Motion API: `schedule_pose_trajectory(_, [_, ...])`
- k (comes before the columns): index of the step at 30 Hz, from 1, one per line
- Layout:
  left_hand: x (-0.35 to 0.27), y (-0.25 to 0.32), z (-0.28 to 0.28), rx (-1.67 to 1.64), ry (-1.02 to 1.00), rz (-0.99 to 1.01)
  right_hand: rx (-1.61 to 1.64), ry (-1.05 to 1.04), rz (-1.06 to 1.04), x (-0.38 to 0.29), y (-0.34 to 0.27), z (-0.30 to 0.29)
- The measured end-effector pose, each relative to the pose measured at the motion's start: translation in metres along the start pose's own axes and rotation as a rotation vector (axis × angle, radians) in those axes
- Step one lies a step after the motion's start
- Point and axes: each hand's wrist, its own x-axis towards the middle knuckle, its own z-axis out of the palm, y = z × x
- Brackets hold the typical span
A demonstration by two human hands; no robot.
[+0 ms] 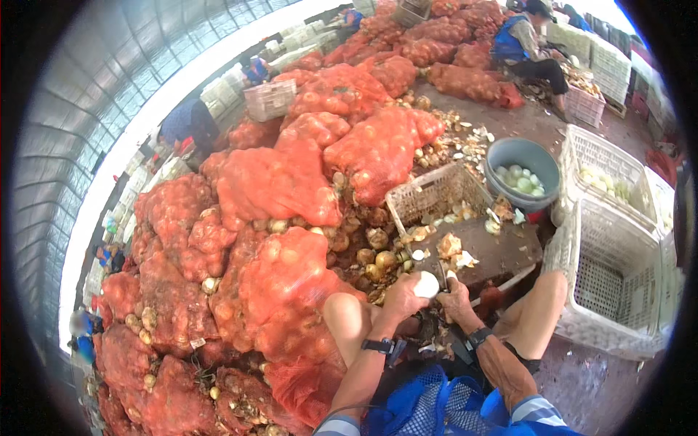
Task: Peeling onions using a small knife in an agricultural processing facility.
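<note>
My left hand (402, 298) is closed around a peeled white onion (426, 285), held low in front of me between my knees. Just to the right, my right hand (456, 300) grips a knife whose thin blade (443, 271) points up near the onion; most of the handle is hidden by the fingers. Beyond both hands lies a dark board (480, 250) with onion skins (450, 246) and trimmings on it, set over a plastic crate (436, 191). Unpeeled onions (386, 260) lie loose to the left of the board.
Red mesh sacks of onions (294, 289) are heaped on the left. A grey bucket (522, 174) holds peeled onions. At the right stand an empty white crate (613, 272) and another crate (605, 169) containing peeled onions. A co-worker (526, 49) sits at the upper right.
</note>
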Motion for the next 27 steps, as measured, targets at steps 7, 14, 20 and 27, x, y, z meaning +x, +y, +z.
schedule_pose_trajectory(7, [0.009,0.01,-0.014,-0.319,0.267,-0.353,0.034,0.096,-0.327,-0.025,-0.033,-0.013])
schedule_pose_trajectory(14, [0.013,0.004,0.001,-0.413,0.194,-0.304,-0.144,0.122,-0.506,-0.021,-0.017,-0.015])
schedule_pose_trajectory(20, [0.005,0.016,-0.002,-0.269,0.118,-0.26,-0.029,0.054,-0.306,-0.018,-0.032,-0.015])
schedule_pose_trajectory(27, [0.007,0.017,-0.006,-0.198,0.067,-0.16,-0.064,-0.012,-0.312,-0.007,-0.041,-0.021])
